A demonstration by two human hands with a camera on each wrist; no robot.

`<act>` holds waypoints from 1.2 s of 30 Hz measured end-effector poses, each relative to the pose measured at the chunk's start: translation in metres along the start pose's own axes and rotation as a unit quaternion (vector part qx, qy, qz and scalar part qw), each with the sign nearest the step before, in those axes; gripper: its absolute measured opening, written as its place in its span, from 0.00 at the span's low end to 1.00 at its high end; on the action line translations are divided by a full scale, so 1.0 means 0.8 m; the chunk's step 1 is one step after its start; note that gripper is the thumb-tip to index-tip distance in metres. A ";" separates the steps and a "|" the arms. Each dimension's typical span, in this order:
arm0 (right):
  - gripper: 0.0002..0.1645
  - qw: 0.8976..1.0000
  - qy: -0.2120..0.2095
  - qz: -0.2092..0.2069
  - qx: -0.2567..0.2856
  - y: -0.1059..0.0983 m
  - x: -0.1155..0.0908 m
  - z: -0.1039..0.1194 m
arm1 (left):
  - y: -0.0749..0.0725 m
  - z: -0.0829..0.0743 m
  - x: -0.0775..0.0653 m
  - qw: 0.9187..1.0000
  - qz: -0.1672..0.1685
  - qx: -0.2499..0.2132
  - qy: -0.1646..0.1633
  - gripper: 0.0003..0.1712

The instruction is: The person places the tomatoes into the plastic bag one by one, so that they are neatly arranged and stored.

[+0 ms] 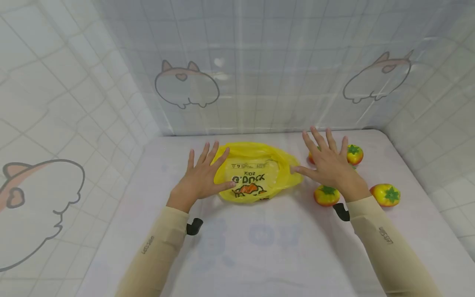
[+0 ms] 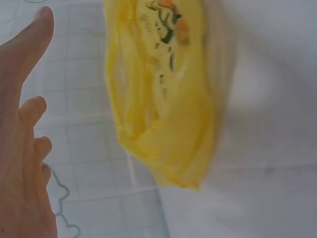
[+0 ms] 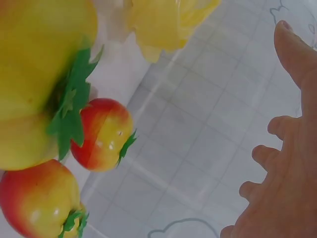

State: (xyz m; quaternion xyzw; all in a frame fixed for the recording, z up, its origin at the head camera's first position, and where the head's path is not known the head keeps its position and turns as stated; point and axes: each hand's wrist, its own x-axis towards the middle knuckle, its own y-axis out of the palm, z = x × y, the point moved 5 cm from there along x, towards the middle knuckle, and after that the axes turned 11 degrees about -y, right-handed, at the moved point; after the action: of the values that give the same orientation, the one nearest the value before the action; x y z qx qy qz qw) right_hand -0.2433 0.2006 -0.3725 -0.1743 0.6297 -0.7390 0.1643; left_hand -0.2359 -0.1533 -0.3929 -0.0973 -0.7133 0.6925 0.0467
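A yellow plastic bag (image 1: 256, 173) printed with "B.Duck" lettering lies on the table, its mouth spread toward the far side. Over the bag's left end, my left hand (image 1: 200, 179) is held with fingers spread and nothing in it. My right hand (image 1: 330, 165), also empty and spread, is above the fruits at the bag's right, its thumb overlapping the bag's edge in the head view. Shiny red-and-yellow fruits with green leafy tops, tomato-like, lie there: one nearer me (image 1: 326, 195), one behind (image 1: 355, 154), one farther right (image 1: 386, 194). Others are partly hidden by the hand.
The white table (image 1: 252, 251) meets a tiled-pattern sheet (image 1: 259, 82) with dog drawings along its far edge. Similar sheeting (image 1: 55, 123) stands at the left and another (image 1: 438, 123) at the right. Both wrists carry small black mounts.
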 end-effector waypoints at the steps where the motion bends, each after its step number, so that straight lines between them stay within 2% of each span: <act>1: 0.67 1.000 0.000 -0.003 -0.001 0.001 -0.001 -0.001 | 0.004 0.001 -0.001 1.000 0.002 -0.003 0.000 0.60; 9: 0.66 1.000 0.008 0.000 0.002 0.003 -0.015 -0.009 | 0.042 0.011 -0.010 0.999 0.027 -0.035 -0.014 0.62; 15: 0.67 1.000 0.015 -0.007 0.008 0.003 -0.027 -0.018 | 0.066 0.016 -0.019 0.998 0.039 -0.057 -0.013 0.63; 29: 0.67 0.999 0.031 -0.019 0.021 0.005 -0.043 -0.030 | 0.093 0.026 -0.020 0.995 0.043 -0.088 -0.017 0.65; 36: 0.68 0.998 0.044 -0.032 0.029 0.004 -0.056 -0.035 | 0.106 0.030 -0.021 0.992 0.060 -0.104 -0.030 0.65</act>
State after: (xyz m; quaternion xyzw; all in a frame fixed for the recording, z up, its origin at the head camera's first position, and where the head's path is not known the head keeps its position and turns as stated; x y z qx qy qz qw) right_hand -0.2162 0.2455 -0.3818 -0.1564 0.6090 -0.7687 0.1176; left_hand -0.2184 -0.1784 -0.4770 -0.1233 -0.7755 0.6186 -0.0272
